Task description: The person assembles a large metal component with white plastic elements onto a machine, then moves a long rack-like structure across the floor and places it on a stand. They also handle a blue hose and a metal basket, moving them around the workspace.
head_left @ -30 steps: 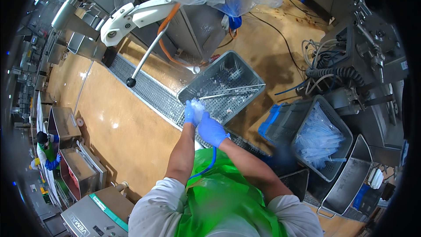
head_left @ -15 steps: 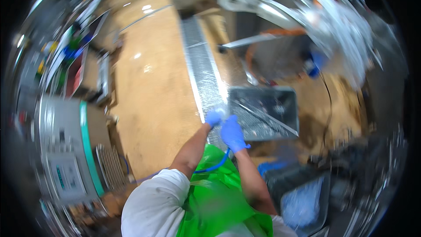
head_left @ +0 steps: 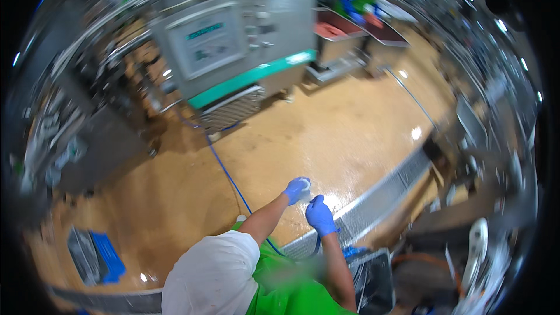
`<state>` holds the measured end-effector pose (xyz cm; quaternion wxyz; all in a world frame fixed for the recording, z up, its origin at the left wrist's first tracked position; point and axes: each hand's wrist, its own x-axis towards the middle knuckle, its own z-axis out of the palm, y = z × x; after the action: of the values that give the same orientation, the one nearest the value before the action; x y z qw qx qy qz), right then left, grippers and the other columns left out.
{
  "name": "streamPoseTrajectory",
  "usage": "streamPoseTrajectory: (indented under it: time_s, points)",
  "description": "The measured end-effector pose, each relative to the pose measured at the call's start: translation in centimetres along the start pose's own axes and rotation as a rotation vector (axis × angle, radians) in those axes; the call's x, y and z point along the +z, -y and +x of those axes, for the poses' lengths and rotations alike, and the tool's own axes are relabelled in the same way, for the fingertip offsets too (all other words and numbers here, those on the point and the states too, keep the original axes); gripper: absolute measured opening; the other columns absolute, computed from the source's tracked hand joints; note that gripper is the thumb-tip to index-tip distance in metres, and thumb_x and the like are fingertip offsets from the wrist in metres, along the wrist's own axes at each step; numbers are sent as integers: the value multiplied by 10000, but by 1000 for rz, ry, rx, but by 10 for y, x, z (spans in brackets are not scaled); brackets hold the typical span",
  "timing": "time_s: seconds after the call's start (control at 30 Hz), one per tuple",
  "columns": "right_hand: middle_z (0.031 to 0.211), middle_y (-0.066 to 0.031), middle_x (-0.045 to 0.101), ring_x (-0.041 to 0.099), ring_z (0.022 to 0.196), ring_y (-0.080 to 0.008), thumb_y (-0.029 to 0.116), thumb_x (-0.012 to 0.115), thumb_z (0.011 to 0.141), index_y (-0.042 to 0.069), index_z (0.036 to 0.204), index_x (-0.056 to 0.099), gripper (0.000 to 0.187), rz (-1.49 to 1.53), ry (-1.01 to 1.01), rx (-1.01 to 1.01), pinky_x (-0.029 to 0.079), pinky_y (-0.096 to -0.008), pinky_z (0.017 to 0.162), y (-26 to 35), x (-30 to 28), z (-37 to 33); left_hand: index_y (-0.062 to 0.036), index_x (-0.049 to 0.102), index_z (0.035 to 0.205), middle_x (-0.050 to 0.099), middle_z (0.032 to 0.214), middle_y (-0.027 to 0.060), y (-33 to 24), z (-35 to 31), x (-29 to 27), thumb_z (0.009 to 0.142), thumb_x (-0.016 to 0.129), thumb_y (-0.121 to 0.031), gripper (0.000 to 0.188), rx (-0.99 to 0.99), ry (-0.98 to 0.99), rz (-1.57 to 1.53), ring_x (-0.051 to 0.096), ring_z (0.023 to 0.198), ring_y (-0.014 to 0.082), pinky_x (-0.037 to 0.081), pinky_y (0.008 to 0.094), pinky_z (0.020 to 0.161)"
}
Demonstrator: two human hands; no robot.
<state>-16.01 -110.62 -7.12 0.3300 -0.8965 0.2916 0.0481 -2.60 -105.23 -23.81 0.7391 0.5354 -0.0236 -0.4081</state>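
My left hand (head_left: 295, 191), in a blue glove, is closed around a small white thing (head_left: 305, 190) whose kind I cannot make out. Close to its right, my gloved right hand (head_left: 320, 216) is wrapped around the end of a blue hose (head_left: 228, 176). That hose passes below the right fist, crosses in front of my green apron and runs away over the floor toward a machine. Whatever lies inside the right fist is hidden by the fingers. Both hands are held out over the tan floor (head_left: 326, 140).
A large steel machine (head_left: 280, 23) with a green stripe stands ahead. Beyond it, a person (head_left: 359, 6) is at bins of reddish material. A metal floor drain (head_left: 385, 192) runs to the right. At lower right is a grey tub (head_left: 373, 280); at left lies a grey and blue crate (head_left: 96, 256).
My view has swung left, from the drain and grey tub to the open floor and steel machine. Both hands have turned along with it, still close together, the hose still at the right hand.
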Motion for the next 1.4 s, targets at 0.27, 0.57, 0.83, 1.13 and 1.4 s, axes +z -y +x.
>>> streamPoseTrajectory:
  time_s: [0.27,0.57,0.83,1.13,1.4]
  points:
    - [864,-291,625,613,802,-455,206,458,844,12,1062,435,293,-351,472,-641,470,-537,739,260,163,53,-123,602,809,561,735,-15,-111,-66,-303,867,572,-196,98,14,-409,-107,543,678,118,458,284,620]
    - [881,-316,617,616,811,-460,192,422,816,-98,1237,326,521,-579,924,-1001,472,-537,740,424,301,1,-86,583,838,586,672,86,-158,-258,-443,860,530,-259,182,413,-995,-969,582,576,237,515,368,577]
    - [797,-282,628,632,732,-435,185,462,824,-66,1110,386,388,-354,583,-1120,496,-520,674,609,361,39,-101,595,853,604,763,55,-207,-292,-589,865,460,-136,140,407,-961,-875,578,588,188,527,335,578]
    - [819,-292,630,633,772,-443,145,446,819,-50,1053,440,304,-292,504,-1335,506,-503,695,856,394,63,-75,571,854,560,748,68,-338,-336,-750,784,434,-26,162,763,-1336,-712,566,694,180,518,337,607]
    - [886,-288,632,633,817,-435,196,463,828,-60,1078,419,360,-501,923,-1447,498,-505,719,886,546,-23,-67,564,938,600,855,98,-369,-427,-874,823,535,-146,142,919,-1039,-946,594,756,236,510,370,732]
